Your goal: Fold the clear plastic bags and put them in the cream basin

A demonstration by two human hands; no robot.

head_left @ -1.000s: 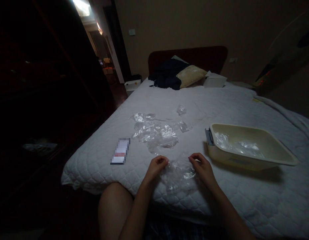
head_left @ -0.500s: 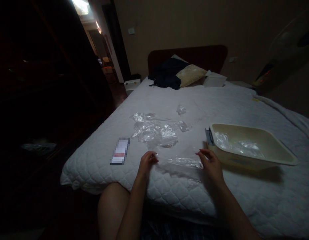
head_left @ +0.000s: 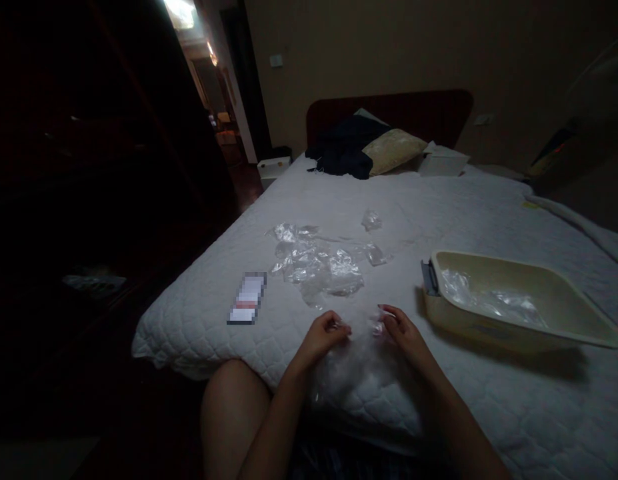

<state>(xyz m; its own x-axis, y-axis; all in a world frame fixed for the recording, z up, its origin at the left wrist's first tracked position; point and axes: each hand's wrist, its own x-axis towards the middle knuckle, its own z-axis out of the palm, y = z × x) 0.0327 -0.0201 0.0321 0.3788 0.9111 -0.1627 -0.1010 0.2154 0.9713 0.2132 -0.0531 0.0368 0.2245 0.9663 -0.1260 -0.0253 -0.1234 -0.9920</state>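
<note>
The left hand (head_left: pixel 323 339) and right hand (head_left: pixel 403 335) are pinching one clear plastic sheet (head_left: pixel 351 377) at lower centre, which is drooping toward the bottom edge; blur is hiding its long axis. One cream tub (head_left: pixel 493 339) is standing at right, its length slanting toward the lower right, clear plastic (head_left: pixel 513 307) lying inside. One plastic heap (head_left: pixel 319 263), its pieces overlapping beyond counting, is lying at centre; one scrap (head_left: pixel 371 220) is resting above right. White quilt (head_left: pixel 399 280) is showing between heap and tub; the bed's near edge is running below the hands.
</note>
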